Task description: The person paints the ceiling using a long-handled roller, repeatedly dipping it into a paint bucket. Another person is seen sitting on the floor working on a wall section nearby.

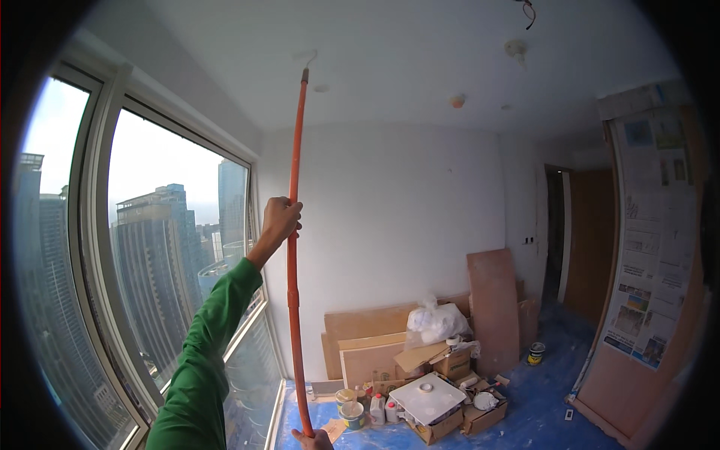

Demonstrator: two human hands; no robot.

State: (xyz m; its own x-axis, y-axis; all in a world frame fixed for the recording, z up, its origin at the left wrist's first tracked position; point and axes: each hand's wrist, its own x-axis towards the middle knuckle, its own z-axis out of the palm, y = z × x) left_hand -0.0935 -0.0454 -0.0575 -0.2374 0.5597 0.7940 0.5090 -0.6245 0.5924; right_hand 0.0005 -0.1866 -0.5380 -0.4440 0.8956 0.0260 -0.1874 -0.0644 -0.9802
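A long orange extension pole (293, 262) runs almost upright through the middle of the view. My left hand (280, 219), at the end of a green sleeve, is closed around its upper half. Low at the picture's bottom edge, my right hand (312, 440) grips the pole's lower end; only part of that hand shows. At the top of the pole a paint roller (306, 57) with a bent wire frame is up at the white ceiling (390, 67). The roller's pale cover blends with the ceiling, so whether it touches cannot be made out.
Tall windows (176, 240) line the left side. Against the far wall lean boards (491, 311); cartons, paint buckets (351, 415) and a white plastic bag (437, 324) stand before them. Blue sheeting (525, 420) covers the floor. A paper-covered cabinet (645, 247) stands right. A bulb holder (516, 51) hangs overhead.
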